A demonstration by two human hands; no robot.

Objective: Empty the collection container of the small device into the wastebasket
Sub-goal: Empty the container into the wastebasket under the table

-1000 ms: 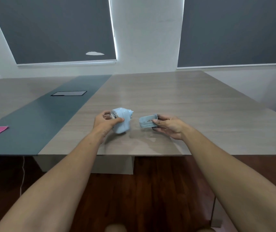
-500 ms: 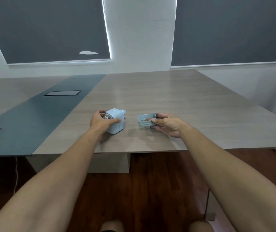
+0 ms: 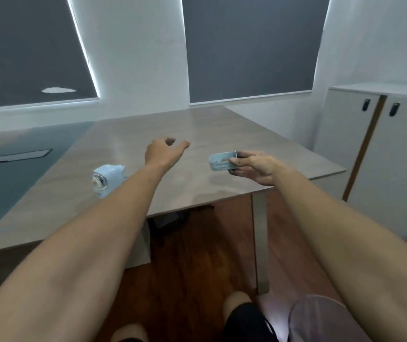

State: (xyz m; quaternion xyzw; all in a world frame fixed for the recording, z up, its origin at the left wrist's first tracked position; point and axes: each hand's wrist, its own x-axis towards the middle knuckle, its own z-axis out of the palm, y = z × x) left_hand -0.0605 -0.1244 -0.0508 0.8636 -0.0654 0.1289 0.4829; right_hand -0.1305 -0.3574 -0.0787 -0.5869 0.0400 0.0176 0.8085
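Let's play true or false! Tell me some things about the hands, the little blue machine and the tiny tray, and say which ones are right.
1. The right hand holds the small tray. True.
2. The tray is empty. False: brownish bits lie inside it.
3. The left hand is gripping the blue device. False: that hand is open above the table and touches nothing, with the device alone on the tabletop.
4. The blue device sits on the table near its front edge. True.
5. A wastebasket stands beside the cabinet. False: no wastebasket shows anywhere in the picture.
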